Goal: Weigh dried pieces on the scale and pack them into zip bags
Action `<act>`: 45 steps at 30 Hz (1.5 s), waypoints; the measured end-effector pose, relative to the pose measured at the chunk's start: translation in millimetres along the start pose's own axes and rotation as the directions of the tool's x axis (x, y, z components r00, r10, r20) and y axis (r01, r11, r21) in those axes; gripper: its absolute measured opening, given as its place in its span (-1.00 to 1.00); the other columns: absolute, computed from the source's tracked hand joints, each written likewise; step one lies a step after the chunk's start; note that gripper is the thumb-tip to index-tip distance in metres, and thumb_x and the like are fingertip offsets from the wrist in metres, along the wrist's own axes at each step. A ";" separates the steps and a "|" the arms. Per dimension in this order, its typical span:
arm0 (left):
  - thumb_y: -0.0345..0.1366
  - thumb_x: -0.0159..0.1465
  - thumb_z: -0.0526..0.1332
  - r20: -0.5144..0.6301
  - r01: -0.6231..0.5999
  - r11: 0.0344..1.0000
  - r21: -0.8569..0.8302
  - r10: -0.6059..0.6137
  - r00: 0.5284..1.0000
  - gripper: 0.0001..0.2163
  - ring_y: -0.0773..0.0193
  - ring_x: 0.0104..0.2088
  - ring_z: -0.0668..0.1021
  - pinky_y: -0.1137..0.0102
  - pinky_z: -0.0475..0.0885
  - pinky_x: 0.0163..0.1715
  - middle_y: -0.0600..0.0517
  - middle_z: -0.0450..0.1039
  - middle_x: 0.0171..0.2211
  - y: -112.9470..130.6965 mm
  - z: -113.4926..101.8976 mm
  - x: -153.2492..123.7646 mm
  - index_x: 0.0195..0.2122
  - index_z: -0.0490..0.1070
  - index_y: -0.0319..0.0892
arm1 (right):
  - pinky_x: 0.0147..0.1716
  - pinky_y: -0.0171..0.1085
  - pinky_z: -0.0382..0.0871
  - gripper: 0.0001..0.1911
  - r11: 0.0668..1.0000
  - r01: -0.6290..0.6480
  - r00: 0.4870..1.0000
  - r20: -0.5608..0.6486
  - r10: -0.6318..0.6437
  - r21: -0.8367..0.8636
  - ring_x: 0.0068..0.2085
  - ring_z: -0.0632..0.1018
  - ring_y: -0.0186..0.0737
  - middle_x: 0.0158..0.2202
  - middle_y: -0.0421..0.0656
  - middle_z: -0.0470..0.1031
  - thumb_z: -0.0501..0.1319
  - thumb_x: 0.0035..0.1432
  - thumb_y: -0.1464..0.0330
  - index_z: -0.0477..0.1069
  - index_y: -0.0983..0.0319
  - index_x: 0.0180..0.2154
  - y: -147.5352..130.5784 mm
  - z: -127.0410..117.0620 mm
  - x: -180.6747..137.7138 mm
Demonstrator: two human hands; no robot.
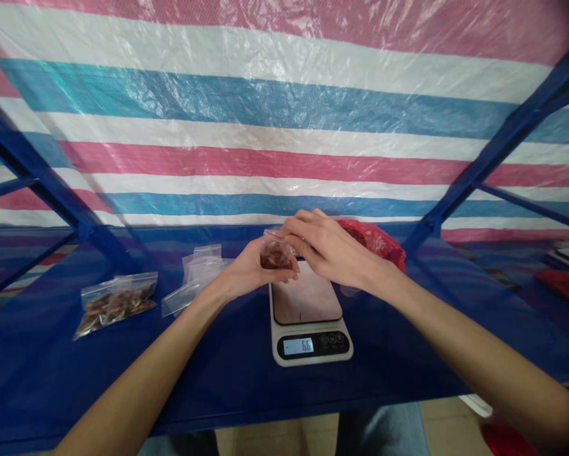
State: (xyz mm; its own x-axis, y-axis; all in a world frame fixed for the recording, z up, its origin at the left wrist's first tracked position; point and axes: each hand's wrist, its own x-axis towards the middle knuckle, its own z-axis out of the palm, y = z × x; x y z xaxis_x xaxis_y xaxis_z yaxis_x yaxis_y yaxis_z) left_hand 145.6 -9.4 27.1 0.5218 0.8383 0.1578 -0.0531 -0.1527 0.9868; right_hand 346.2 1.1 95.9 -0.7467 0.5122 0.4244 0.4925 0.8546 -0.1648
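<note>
Over the back of a white kitchen scale [307, 301], a small clear zip bag [275, 254] with brown dried pieces inside is held up. My left hand [250, 269] is closed around the bag's lower left side, thumb in front. At the bag's upper edge, my right hand [325, 247] pinches with its fingers together. The scale's display [298, 346] appears to read -6.6. Behind my right hand lies a red plastic bag [379, 244] with dark brown bits showing inside; my wrist hides part of it.
A filled zip bag [118, 303] of brown dried pieces lies at the left of the blue table [208, 386]. Several flat clear zip bags [201, 269] overlap beside my left forearm. Blue metal posts [497, 139] and a striped plastic sheet [265, 164] close off the back.
</note>
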 end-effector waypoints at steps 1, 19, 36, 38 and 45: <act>-0.27 0.20 0.50 0.006 -0.003 1.000 -0.005 0.003 1.000 -0.76 0.27 -0.33 0.64 0.38 0.56 -0.26 -0.02 0.62 -0.33 0.6 0.4 0.0 -0.23 0.50 -0.24 | -0.13 -0.16 0.23 -0.73 1.000 -0.017 0.999 0.036 0.017 0.006 -0.19 0.44 -0.11 -0.23 -0.07 0.47 0.01 0.51 0.39 0.47 0.24 -0.15 -0.2 -3.2 0.3; 0.11 0.43 0.21 -0.042 0.023 0.991 -0.128 -0.029 0.999 -0.52 0.16 -0.33 0.72 0.40 0.61 -0.36 -0.18 0.68 -0.27 -7.0 1.0 -1.6 -0.12 0.58 -0.29 | -0.20 -0.22 0.36 -0.86 0.871 -0.147 0.982 -0.039 0.187 0.469 -0.23 0.51 -0.23 -0.26 -0.17 0.47 0.19 0.42 0.40 0.47 0.22 -0.26 22.0 5.7 -21.3; -0.09 0.32 0.42 -0.112 -0.011 0.988 -0.157 -0.007 0.994 -0.62 0.06 -0.18 0.75 0.28 0.69 -0.23 -0.17 0.70 -0.11 -13.5 2.7 1.8 0.02 0.49 -0.23 | -0.33 -0.25 0.36 -0.74 0.727 -0.178 0.871 -0.237 0.429 0.663 -0.38 0.51 -0.27 -0.38 -0.26 0.53 0.35 0.29 0.29 0.48 0.18 -0.01 15.4 41.6 -20.5; 0.00 0.35 0.37 -0.170 -0.043 0.987 -0.155 0.016 0.985 -0.60 0.05 -0.23 0.75 0.24 0.69 -0.28 -0.12 0.71 -0.18 -12.2 5.4 2.3 0.03 0.43 -0.19 | -0.35 -0.24 0.36 -0.79 0.656 -0.208 0.861 -0.182 0.475 0.726 -0.39 0.52 -0.25 -0.41 -0.22 0.54 0.37 0.26 0.21 0.53 0.21 -0.17 17.6 45.9 -20.9; 0.07 0.36 0.31 -0.401 -0.149 0.989 0.025 0.146 0.904 -0.62 0.28 -0.53 0.60 0.44 0.52 -0.50 0.05 0.59 -0.48 -4.6 18.6 -1.0 -0.31 0.45 -0.19 | -0.30 -0.26 0.40 -0.71 0.376 -0.143 0.847 -0.083 0.524 0.915 -0.37 0.51 -0.28 -0.42 -0.22 0.55 0.46 0.14 0.14 0.52 0.20 -0.40 9.9 49.8 -23.0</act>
State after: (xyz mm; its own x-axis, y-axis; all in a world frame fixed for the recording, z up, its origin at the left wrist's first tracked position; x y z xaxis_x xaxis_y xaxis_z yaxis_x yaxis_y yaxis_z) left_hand 161.2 -19.2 21.8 0.1222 0.9457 0.3012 -0.1091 -0.2888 0.9512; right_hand 346.1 2.1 40.1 -0.3374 0.8750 0.3472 -0.1169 0.3271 -0.9377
